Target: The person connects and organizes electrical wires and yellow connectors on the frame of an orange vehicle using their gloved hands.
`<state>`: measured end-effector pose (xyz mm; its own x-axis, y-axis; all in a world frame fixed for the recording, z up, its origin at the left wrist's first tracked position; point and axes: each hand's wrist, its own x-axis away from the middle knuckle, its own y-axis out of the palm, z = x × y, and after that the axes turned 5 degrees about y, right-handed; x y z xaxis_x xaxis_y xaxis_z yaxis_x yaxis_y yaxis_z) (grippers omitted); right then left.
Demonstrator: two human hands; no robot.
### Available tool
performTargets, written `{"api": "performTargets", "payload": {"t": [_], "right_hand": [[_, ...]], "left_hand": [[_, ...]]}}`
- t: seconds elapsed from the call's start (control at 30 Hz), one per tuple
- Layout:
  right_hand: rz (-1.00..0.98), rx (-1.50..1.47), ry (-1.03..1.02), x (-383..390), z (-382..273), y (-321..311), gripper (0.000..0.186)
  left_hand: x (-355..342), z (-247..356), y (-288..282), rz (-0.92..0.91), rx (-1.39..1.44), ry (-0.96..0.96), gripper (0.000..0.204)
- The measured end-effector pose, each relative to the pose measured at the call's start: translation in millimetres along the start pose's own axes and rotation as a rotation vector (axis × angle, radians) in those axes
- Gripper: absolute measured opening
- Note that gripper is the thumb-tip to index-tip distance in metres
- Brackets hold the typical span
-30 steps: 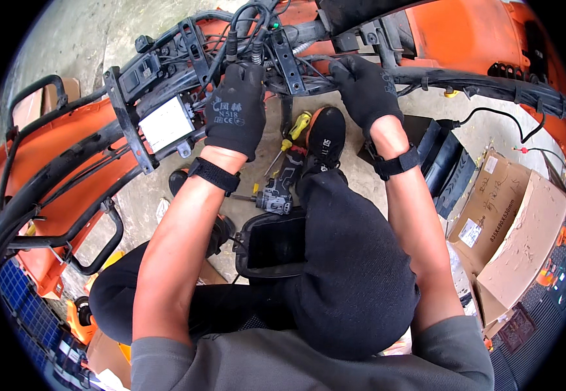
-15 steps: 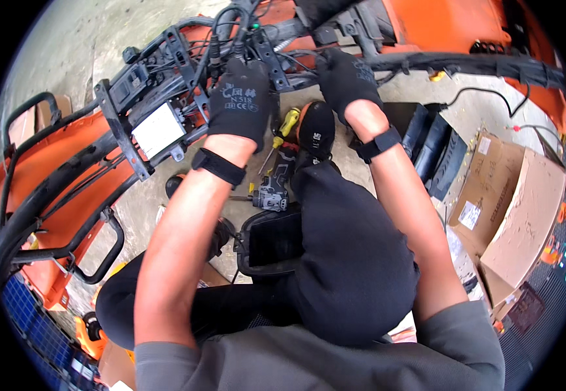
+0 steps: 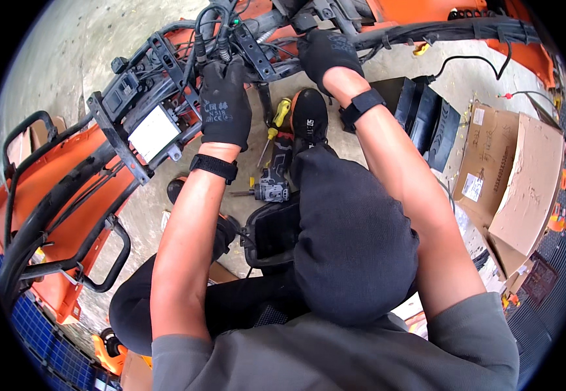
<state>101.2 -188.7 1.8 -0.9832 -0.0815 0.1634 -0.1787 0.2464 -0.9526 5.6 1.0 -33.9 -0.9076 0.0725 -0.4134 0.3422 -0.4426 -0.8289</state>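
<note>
My left hand [image 3: 225, 107], in a black glove, is at the tangle of cables on the orange machine's dark frame. Its fingers are closed around a black cable with a ribbed sleeve [image 3: 223, 51]; the fingertips are partly hidden. A perforated metal bracket [image 3: 255, 53] is just right of them. Farther right, my right hand [image 3: 330, 55], gloved too, has its fingers curled in against the frame tube [image 3: 286, 68]. What they hold, if anything, is hidden. A small green light [image 3: 236, 22] glows among the cables.
A yellow-handled screwdriver [image 3: 274, 130] and a grey cordless driver [image 3: 272, 186] lie on the floor beside my shoe [image 3: 310, 117]. A black bin [image 3: 270, 238] sits by my knee. To the right are a black ridged case [image 3: 420, 120] and an opened cardboard box [image 3: 491, 173].
The view has shifted, so the machine appears farther left and higher. Against the frame, my left hand has come slightly toward me, while my right hand has reached a little farther away.
</note>
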Motion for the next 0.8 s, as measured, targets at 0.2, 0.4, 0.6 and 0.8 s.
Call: {"api": "performTargets", "payload": {"t": [0.2, 0.4, 0.6, 0.8], "right_hand": [[0.095, -0.064, -0.08, 7, 6, 6, 0.038], [0.029, -0.273, 0.0, 17, -10, -5, 0.036], [-0.056, -0.251, 0.093, 7, -6, -3, 0.037], [-0.036, -0.257, 0.164, 2, 2, 1, 0.033]], "left_hand": [[-5, -1, -2, -0.092, -0.013, 0.026, 0.037], [-11, -9, -3, -0.148, -0.089, 0.033, 0.038], [-33, -7, -18, -0.365, -0.042, -0.011, 0.033], [-18, -5, -10, -0.182, 0.06, -0.096, 0.036]]}}
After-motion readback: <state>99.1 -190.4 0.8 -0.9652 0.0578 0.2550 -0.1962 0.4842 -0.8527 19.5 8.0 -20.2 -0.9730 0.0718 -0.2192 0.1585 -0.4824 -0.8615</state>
